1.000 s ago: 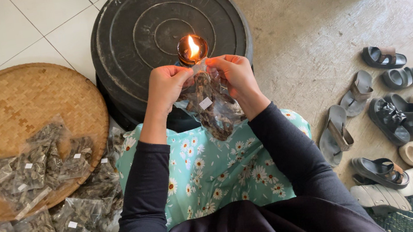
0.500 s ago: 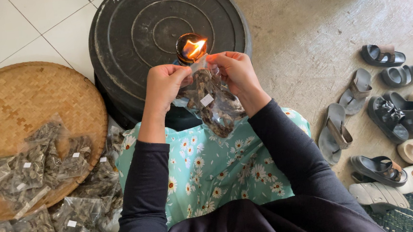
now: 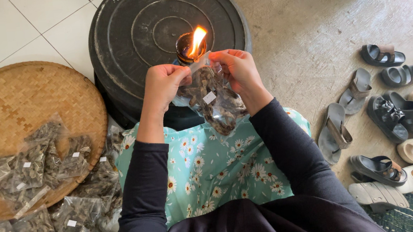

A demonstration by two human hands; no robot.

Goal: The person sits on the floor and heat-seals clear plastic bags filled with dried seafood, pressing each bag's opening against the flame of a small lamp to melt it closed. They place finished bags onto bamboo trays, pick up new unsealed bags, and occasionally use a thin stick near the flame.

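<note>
I am pinching the top edge of the bag [image 3: 213, 99] with both hands, left hand [image 3: 163, 86] and right hand [image 3: 239, 71] each clamped on a corner, and holding that edge right beside the flame [image 3: 197, 40] of the lamp [image 3: 188, 48] on the black lid [image 3: 155, 28]. The bag is hanging above my lap, full of dark dried pieces. To do this well, I am judging that the edge wants pulling taut and only grazing the flame. Filled bags [image 3: 31, 167] are lying on the tray [image 3: 19, 106].
</note>
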